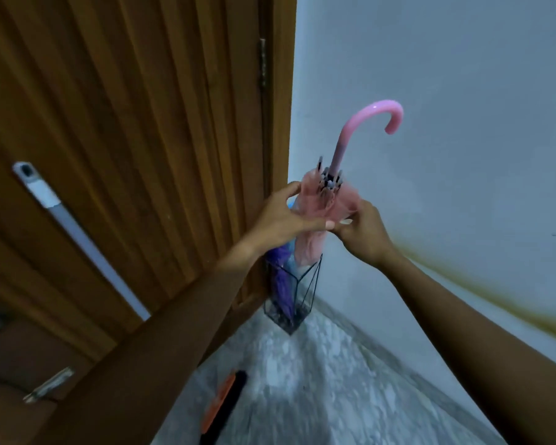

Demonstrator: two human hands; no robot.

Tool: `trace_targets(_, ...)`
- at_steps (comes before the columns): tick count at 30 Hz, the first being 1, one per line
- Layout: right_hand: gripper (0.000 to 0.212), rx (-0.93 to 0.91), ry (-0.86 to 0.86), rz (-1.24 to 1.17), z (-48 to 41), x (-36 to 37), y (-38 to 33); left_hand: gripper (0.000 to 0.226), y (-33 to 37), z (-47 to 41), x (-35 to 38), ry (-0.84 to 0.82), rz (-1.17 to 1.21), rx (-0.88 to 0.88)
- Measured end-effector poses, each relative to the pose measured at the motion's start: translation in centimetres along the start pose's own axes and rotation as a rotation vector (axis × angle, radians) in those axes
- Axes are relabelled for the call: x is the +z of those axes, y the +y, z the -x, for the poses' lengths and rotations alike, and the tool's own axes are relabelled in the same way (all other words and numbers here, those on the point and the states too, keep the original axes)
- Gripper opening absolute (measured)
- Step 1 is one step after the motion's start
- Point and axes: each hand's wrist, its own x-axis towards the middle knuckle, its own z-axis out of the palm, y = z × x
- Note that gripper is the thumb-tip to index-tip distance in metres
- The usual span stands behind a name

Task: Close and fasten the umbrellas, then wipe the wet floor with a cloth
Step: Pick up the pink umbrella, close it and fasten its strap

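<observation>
To the left of our left hand (283, 216) stands the wooden door (126, 123). That hand wraps the folded canopy of the pink umbrella (337, 200), fingers behind and thumb across the front, gathering the cloth. Below it the umbrella's tip sits in the wire stand (286, 319), beside a purple umbrella (281, 277) already in there. The hooked handle rises above both hands.

Just right of the left thumb, our right hand (363, 232) pinches a small pale tab at the canopy's edge. We take it for the fastening strap, though the blur leaves that unsure.

We judge the step to be fastening. To do it well, we should squeeze the pleats flat and even under the left palm, so no fold bulges. Then we draw the strap snugly round in the direction the folds lie and press it home. A loose wrap would let the canopy spring open. The floor (318, 380) beneath our wrists is not yet wiped.
</observation>
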Motion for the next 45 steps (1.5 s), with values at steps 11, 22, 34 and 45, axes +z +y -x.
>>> trace_targets(11,0.041,0.244,-0.209,0.054,-16.7,9.4,23.9,0.032,-21.0,-19.5,2.9,0.175,-0.028,-0.288)
trace_targets(22,0.038,0.548,-0.61,0.097,-21.4,21.5,43.2,0.029,-47.3,-24.7,4.9,0.135,0.08,-0.726)
trace_targets(34,0.052,0.642,-0.51,-0.017,-21.2,29.1,50.6,0.04,-57.1,-25.6,5.0,0.185,0.068,-0.908)
trace_targets(45,0.079,0.796,-0.297,-0.003,-20.5,25.3,44.2,0.06,-49.5,-26.4,2.1,0.159,0.068,-1.018)
